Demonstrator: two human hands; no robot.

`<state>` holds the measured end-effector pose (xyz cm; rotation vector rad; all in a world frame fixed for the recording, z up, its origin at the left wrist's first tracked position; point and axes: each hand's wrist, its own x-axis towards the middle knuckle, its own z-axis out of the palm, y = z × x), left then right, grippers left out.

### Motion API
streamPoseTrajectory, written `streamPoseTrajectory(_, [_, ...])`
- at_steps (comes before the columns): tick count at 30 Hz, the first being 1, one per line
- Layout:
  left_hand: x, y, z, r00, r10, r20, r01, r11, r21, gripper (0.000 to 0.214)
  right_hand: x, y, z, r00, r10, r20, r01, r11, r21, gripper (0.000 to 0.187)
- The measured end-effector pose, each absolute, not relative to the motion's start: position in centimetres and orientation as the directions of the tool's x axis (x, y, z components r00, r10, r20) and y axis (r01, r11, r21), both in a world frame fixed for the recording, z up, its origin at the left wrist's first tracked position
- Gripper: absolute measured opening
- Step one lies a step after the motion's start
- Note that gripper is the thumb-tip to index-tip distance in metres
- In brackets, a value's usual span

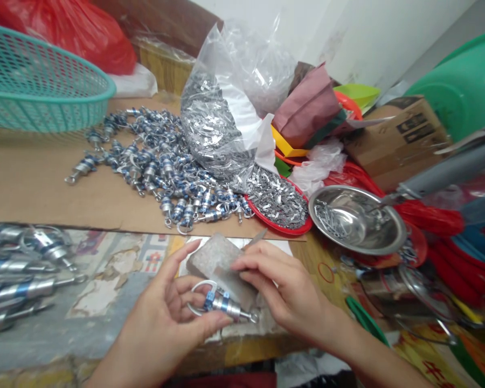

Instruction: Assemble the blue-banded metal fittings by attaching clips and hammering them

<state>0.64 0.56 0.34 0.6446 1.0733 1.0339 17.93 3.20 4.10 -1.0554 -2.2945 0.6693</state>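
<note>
My left hand (173, 312) is closed around a small silver-and-blue metal fitting (224, 306), thumb along its near side. The fitting has a pale curved clip at its left end and a small eyelet at its right end, which points towards my right hand. A grey block (218, 258) lies just behind it on the bench. My right hand (283, 285) pinches thumb and fingertips together at the block's right side; what is between them is hidden or too small to name. Beyond its knuckles a pointed grey metal piece (256, 240) sticks out.
Many similar fittings (157, 167) lie heaped on cardboard (32, 183), and more lie at left. Small metal tabs fill a clear bag (214, 129) and a red plate (283, 231). A steel bowl (355, 242) holds pins. A turquoise basket (44, 102) stands back left.
</note>
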Motion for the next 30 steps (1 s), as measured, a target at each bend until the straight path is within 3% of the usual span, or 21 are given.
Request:
streamPoseTrajectory(3, [0.5, 0.7, 0.5, 0.133, 0.913, -0.385, -0.340, 0.407, 0.848, 0.093, 17.3, 3.2, 3.8, -0.570, 0.771, 0.284, 0.507, 0.603, -0.617, 0.014])
streamPoseTrajectory(8, [0.4, 0.9, 0.8, 0.138, 0.907, -0.398, -0.302, 0.422, 0.855, 0.095, 16.6, 3.5, 3.4, -0.664, 0.633, 0.398, 0.392, 0.748, -0.536, 0.017])
streamPoseTrajectory(10, [0.5, 0.9, 0.8, 0.131, 0.906, -0.403, -0.308, 0.423, 0.852, 0.096, 16.7, 3.4, 3.4, -0.643, 0.649, 0.408, 0.420, 0.744, -0.520, 0.018])
streamPoseTrajectory(14, [0.5, 1.0, 0.8, 0.130, 0.902, -0.412, -0.314, 0.431, 0.846, 0.099, 17.4, 3.1, 3.8, -0.660, 0.702, 0.269, 0.514, 0.683, -0.519, 0.014])
streamPoseTrajectory(17, [0.4, 1.1, 0.8, 0.128, 0.897, -0.422, -0.276, 0.441, 0.854, 0.102, 17.7, 3.6, 4.2, -0.710, 0.694, 0.117, 0.558, 0.657, -0.507, 0.011])
streamPoseTrajectory(21, [0.3, 1.1, 0.9, 0.134, 0.894, -0.428, -0.277, 0.448, 0.850, 0.101, 17.3, 5.0, 4.2, -0.758, 0.651, 0.021, 0.539, 0.646, -0.541, 0.013])
streamPoseTrajectory(30, [0.3, 1.1, 1.2, 0.149, 0.888, -0.436, -0.272, 0.460, 0.845, 0.103, 15.9, 4.6, 2.6, -0.723, 0.661, 0.199, 0.499, 0.700, -0.511, 0.021])
